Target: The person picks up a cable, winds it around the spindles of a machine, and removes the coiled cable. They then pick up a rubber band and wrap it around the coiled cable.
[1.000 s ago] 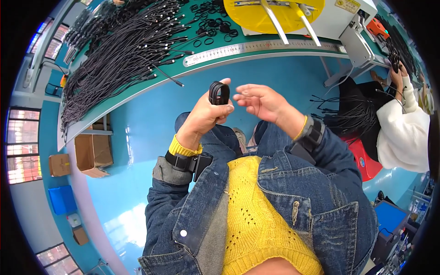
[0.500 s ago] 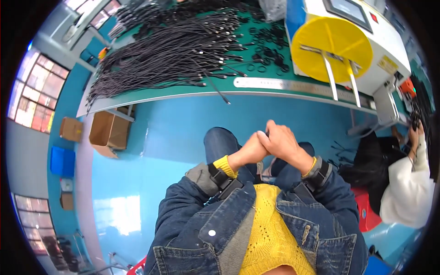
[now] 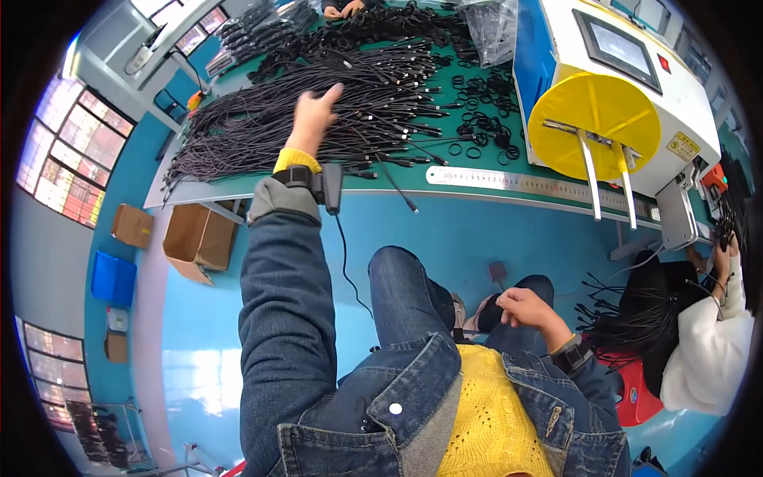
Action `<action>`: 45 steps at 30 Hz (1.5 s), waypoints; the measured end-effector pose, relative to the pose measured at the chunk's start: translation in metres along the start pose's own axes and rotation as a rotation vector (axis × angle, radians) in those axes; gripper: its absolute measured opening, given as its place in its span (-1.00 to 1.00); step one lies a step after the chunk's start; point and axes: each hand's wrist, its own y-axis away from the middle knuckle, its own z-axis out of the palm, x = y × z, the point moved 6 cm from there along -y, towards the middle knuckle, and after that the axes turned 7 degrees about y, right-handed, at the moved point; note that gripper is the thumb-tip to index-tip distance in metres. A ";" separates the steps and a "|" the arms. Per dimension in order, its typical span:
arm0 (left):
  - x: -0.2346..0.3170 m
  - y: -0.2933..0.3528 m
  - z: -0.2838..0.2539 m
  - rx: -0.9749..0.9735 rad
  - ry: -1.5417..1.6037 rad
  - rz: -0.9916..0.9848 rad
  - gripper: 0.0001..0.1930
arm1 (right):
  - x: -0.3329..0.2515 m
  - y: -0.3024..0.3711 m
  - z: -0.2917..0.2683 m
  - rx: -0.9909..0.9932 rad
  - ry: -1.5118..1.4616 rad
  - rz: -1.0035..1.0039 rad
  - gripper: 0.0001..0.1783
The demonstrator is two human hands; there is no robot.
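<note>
Short of the front edge of the green-topped desk [image 3: 445, 193], bare right hand [image 3: 524, 308] over the lap, fingers curled; can't tell if that grip holds anything. One single black cable [image 3: 396, 183] pokes past the front edge. Above the desk's left half: bare left hand [image 3: 314, 118], blurred, grip apart, thumb spread, over a wide heap of thin black cables with pale tips [image 3: 238, 143]; contact unclear. Flat steel ruler [image 3: 509, 184] along front edge, right of heap. Behind it, loose black rings [image 3: 505, 133]; right, white-and-blue machine [image 3: 675, 119] with round yellow disc [image 3: 588, 107]. Farther back, clear plastic bag [image 3: 489, 32].
</note>
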 end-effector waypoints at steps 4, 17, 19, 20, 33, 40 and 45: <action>-0.060 -0.028 -0.036 -0.033 -1.002 0.208 -0.59 | -0.005 0.008 -0.001 0.101 -0.199 0.020 -0.66; -0.053 -0.003 0.027 -0.343 -1.107 0.671 -0.64 | 0.062 0.045 -0.166 0.756 -1.848 -0.312 -0.72; -0.048 -0.008 0.030 -0.380 -1.059 0.692 -0.66 | 0.070 0.059 -0.176 0.828 -1.880 -0.330 -0.72; -0.045 -0.013 0.031 -0.400 -1.023 0.705 -0.67 | 0.073 0.066 -0.183 0.877 -1.910 -0.345 -0.71; 0.087 0.169 0.044 -0.449 -0.556 1.129 -0.81 | 0.068 0.097 -0.195 0.975 -1.836 -0.425 -0.72; 0.068 0.302 0.068 -0.616 -0.404 1.079 -0.84 | 0.025 0.112 -0.159 0.757 -1.499 -0.465 -0.73; 0.042 0.328 0.092 -0.712 -0.346 0.839 -0.85 | -0.046 0.139 -0.108 0.458 -0.594 -0.651 -0.57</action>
